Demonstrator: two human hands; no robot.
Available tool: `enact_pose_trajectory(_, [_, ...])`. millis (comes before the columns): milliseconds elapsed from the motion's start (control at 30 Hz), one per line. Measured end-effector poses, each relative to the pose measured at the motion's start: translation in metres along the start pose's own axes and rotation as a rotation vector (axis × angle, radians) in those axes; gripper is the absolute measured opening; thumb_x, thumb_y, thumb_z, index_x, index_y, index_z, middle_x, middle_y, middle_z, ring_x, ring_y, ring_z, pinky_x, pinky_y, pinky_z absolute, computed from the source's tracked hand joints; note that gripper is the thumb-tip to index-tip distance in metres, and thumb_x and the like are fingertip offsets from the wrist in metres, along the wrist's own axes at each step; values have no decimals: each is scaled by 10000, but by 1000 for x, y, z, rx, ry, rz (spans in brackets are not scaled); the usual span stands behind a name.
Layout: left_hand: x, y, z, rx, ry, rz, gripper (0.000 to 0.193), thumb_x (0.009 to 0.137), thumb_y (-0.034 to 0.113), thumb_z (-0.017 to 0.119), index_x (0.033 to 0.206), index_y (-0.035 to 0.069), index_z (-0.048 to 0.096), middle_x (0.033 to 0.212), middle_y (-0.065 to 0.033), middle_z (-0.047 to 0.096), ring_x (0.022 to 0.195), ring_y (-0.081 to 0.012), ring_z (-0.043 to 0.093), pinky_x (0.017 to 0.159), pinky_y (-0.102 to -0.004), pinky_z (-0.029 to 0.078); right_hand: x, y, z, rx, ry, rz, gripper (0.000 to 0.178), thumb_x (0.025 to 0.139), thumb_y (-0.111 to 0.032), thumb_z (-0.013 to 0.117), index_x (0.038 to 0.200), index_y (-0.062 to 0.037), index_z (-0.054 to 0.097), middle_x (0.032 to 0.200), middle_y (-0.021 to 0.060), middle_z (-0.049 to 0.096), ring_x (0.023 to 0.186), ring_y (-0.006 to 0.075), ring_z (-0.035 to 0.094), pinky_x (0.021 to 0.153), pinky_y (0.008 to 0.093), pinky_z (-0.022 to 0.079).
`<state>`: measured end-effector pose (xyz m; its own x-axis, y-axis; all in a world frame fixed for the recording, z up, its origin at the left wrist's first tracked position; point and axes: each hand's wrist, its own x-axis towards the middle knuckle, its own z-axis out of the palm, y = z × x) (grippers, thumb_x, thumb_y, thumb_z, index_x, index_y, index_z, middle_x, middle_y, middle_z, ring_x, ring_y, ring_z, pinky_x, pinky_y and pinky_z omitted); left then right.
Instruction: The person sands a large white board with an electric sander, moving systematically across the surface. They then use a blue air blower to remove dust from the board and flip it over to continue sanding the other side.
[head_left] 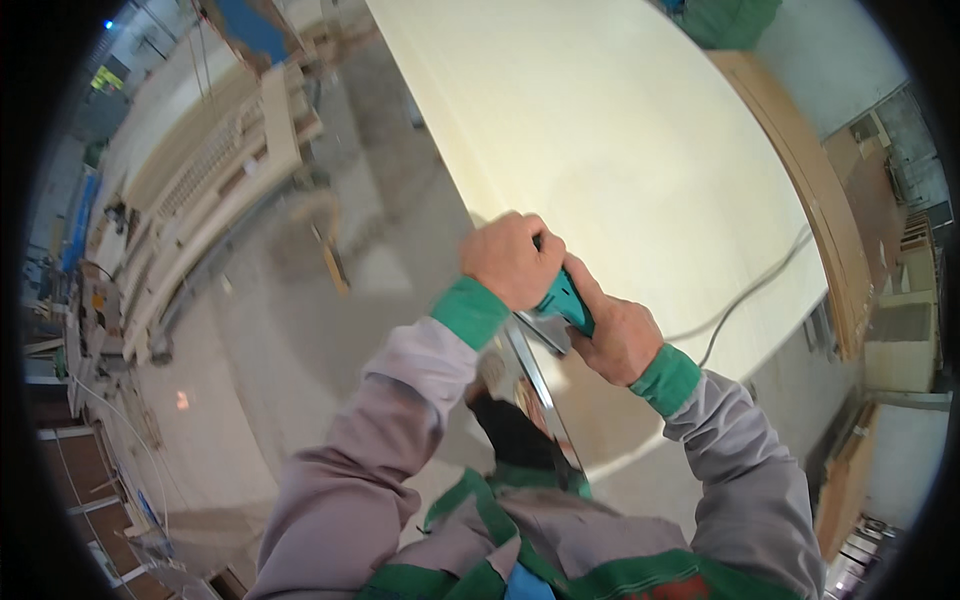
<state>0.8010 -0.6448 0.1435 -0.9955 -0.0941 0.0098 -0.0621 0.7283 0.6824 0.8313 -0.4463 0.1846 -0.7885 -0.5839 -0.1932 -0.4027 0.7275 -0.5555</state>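
A teal corded power tool (568,302) is held over the left edge of a large pale board (620,130). My left hand (512,258) is closed round its far end, with a dark part showing by the fingers. My right hand (620,338) wraps its near end. The tool's exact kind is hard to make out, as both hands cover much of it. Below it, a straight metal strip (530,360) runs along the board's edge toward my body. A dark cord (740,298) lies across the board to the right.
Stacked wooden boards (225,195) stand along the left. A yellowish strip (333,265) lies on the grey floor (370,180). Brown panels (800,190) rest beyond the board's right edge. More wooden pieces (905,340) stand at the far right.
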Motion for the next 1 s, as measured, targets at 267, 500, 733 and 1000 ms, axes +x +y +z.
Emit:
enact_pose_trajectory(267, [220,6,-24,183,-80,23,388,937,409,537,1009,112,777,1075,-162,752,1018,-387,705,891,-502,561,177,43,-64,-214,135,168,998,857,-232,746,1674,-238,173,896,236,748,830,446,723,784,534,579])
enact_pose_trajectory(500, [154,-16,-40,206,-196,168,348,972,393,507,985,92,680,1028,-209,710,955,-440,684,854,-575,536,124,-4,-30,36,-7,272,995,884,-281,735,1681,-215,143,991,280,737,882,481,715,796,560,569])
enact_pose_trajectory(733, [181,-53,-61,-24,-64,345,195,930,244,625,833,76,650,816,-166,654,775,-419,651,662,-539,519,156,-27,-19,143,86,244,986,848,-259,731,1672,-194,192,1012,263,734,841,472,716,742,566,580])
enact_pose_trajectory(1000, [388,65,54,-15,-440,566,313,890,358,599,928,104,779,990,-182,740,949,-388,710,850,-518,570,237,90,-92,-47,470,698,983,854,-231,734,1674,-203,193,890,261,738,826,471,719,740,567,569])
